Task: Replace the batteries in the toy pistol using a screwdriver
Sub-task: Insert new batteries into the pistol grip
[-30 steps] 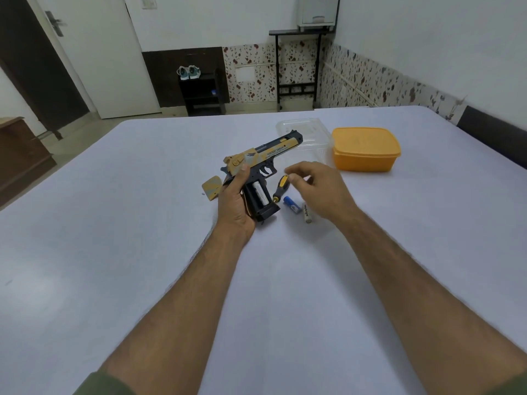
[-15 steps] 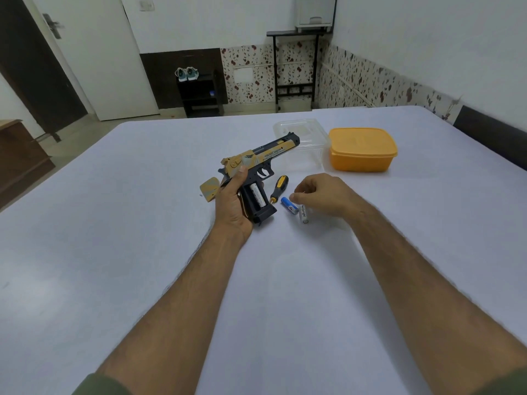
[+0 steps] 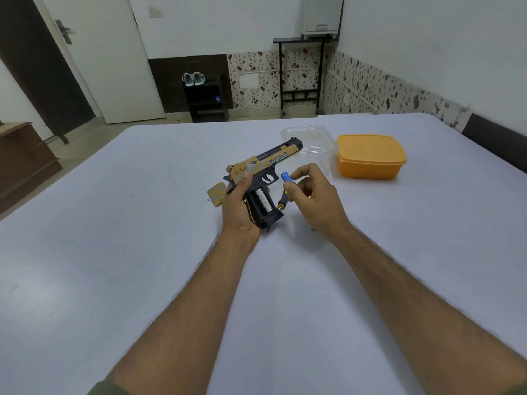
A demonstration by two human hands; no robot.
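My left hand [image 3: 238, 208] grips the yellow and black toy pistol [image 3: 265, 166] by its handle, barrel pointing to the far right. The grip's battery bay is open and a white battery [image 3: 262, 200] sits inside it. My right hand [image 3: 316, 201] pinches a blue battery [image 3: 286, 177] between thumb and fingers, just right of the trigger guard. The screwdriver [image 3: 283, 201] lies on the table under that hand, only its tip end showing. The yellow grip cover [image 3: 216, 193] lies left of the pistol.
An orange lidded box [image 3: 370, 156] stands at the far right on the white table [image 3: 142, 252]. A clear plastic container [image 3: 310, 141] sits beside it, behind the pistol's muzzle. The table's back edge is just beyond them.
My right hand picked the blue battery up from the table and raised it toward the pistol's grip. The left hand kept hold of the pistol, lifted slightly.
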